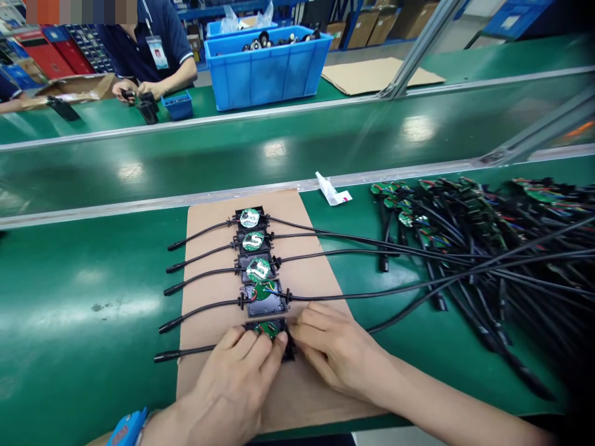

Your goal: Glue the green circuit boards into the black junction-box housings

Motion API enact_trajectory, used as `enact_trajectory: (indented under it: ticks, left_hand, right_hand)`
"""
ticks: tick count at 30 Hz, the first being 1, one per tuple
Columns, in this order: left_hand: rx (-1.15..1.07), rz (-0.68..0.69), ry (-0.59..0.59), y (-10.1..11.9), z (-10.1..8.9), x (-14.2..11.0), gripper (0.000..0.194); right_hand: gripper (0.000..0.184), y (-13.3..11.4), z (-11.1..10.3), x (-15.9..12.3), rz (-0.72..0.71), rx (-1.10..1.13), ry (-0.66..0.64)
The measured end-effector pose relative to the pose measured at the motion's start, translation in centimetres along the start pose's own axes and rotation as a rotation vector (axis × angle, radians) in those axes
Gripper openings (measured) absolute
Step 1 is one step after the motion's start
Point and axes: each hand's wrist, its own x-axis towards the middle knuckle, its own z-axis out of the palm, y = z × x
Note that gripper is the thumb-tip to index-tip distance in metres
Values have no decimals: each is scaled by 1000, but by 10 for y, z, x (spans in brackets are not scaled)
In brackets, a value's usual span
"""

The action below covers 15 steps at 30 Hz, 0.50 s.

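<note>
Left hand: our left hand (pixel 244 365) has bent, bunched fingers down on the front case (pixel 290 353) and its green board (pixel 267 328); we can't tell if it grips or only presses.
Right hand: our right hand (pixel 332 347) has thumb and fingers drawn together at that case's right edge; contact is hidden, so we can't tell what they pinch.
Front case: black, nearest us in the column, on the cardboard sheet (pixel 202 325), partly under our fingers; short cable (pixel 179 355) sticks out left.
Next case: we see an open black case (pixel 267 305) just beyond, green board at its far side, colored wires showing.
Far cases: three more beyond, each with a round board, green and white ( (pixel 258 269), (pixel 253 241), (pixel 250 217)).
Cables: we see short black leads left of all four, long ones running right toward the cable pile (pixel 483 248).
Table: green table (pixel 93 266) under the sheet and pile; white scrap (pixel 332 192) beyond the sheet, to the right.
Wrist: blue band (pixel 127 427) on our left one.
Across: we see a person (pixel 162 56) with both hands at dark parts, small blue tray (pixel 179 105) beside, big blue bin (pixel 269 71) to the right.
</note>
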Motion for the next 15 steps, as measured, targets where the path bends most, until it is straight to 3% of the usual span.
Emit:
enact_trajectory:
  ticks: [2,6,9,13,15]
  left_hand:
    - [-129,-25,71,-9,-6,-1,53]
    - [-166,-229,303,-45,-13,1,34]
    - [-117,-296,314,-65,-11,0,12]
    - [-194,-244,342,-58,-9,-12,15]
    - [-227,-237,337,-52,-10,-15,16]
  right_hand:
    - [23,3,-12,5,12,17,-21]
    - [16,17,-20,18,124,-89,112]
    - [15,23,-13,18,91,-166,156]
    - [15,14,-11,2,-34,-216,266]
    - [20,6,-18,-4,-36,-220,247]
